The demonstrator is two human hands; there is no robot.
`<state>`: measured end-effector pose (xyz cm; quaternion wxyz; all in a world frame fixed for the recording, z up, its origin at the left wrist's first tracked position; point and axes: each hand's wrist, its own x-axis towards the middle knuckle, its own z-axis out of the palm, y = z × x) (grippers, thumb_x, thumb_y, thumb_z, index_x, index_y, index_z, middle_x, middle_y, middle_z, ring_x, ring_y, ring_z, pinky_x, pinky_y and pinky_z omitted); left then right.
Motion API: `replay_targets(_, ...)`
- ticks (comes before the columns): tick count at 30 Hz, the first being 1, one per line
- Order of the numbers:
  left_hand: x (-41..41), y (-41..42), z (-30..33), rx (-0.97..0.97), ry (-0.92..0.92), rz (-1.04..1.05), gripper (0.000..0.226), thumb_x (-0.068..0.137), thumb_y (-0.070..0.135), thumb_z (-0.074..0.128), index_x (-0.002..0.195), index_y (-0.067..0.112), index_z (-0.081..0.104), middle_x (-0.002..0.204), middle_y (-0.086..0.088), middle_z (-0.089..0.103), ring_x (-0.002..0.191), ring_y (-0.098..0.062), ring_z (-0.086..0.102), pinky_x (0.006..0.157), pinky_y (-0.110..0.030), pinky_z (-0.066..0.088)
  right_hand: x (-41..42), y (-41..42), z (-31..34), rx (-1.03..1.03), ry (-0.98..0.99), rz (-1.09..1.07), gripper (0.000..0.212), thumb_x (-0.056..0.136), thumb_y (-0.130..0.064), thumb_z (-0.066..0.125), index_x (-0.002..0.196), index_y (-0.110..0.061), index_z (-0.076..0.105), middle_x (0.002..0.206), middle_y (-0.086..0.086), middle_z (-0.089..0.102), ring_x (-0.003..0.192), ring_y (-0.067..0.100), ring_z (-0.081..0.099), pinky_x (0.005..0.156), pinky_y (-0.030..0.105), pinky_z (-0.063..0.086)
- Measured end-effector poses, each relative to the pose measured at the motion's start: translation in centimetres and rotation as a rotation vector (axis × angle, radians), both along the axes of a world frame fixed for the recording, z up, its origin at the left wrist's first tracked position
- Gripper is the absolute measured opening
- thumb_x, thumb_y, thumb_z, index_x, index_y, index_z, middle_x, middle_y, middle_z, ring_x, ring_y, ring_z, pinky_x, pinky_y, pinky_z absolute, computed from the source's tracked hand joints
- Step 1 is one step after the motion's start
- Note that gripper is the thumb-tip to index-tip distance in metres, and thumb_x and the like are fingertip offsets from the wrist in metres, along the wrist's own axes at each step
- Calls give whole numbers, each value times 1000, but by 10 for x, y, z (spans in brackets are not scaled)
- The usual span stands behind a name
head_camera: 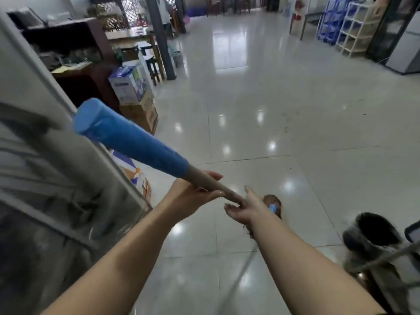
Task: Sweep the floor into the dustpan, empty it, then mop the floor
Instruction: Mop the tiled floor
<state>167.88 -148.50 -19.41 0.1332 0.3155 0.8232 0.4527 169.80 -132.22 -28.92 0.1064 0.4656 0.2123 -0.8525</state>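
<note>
From my head camera, I look down a long room floored in glossy pale grey tiles (pixel 261 98) that mirror the ceiling lights in white patches. My left hand (pixel 193 194) curls round the grey pole of a long-handled broom with a blue plastic grip (pixel 127 137), the blue end rising up and to my left. My right hand (pixel 245 206) meets the same pole lower down, fingers loosely spread, so I cannot tell whether it truly grips. Beyond that hand the brown bristled head (pixel 273 205) sits low by the floor. A grey stringy mop (pixel 372 244) stands at my right. On my left are a grey metal-framed door (pixel 56 155), stacked cardboard boxes (pixel 136 96) and a dark wooden desk (pixel 68 37); blue and white plastic shelving (pixel 345 23) lines the far right wall
</note>
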Motion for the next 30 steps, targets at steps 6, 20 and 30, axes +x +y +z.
replay_targets(6, 41, -81, -16, -39, -290, -264, 52, 78, 53, 59, 127, 41, 45, 121, -1, 58, 115, -26, 53, 97, -39, 43, 22, -63, -28, -174, -68, -260, 47, 97, -38, 47, 136, -12, 40, 99, 14, 52, 61, 21, 52, 37, 23, 49)
replay_targets(20, 90, -131, -53, -760, -1118, 10, 34, 96, 32, 46, 116, 5, 45, 86, -15, 65, 56, -18, 67, 48, -28, 54, 72, -142, -99, -89, -303, -79, 25, 100, -24, 42, 115, -6, 49, 80, 14, 55, 65, 21, 54, 67, 27, 50)
replay_targets(30, 66, -128, -68, -1252, -691, 254, 55, 83, 65, 47, 74, 12, 59, 58, -1, 60, 46, -17, 55, 50, -23, 43, 47, -126, -155, -184, -172, -62, 34, 94, -41, 52, 87, -7, 51, 85, 10, 58, 74, 22, 59, 69, 32, 54)
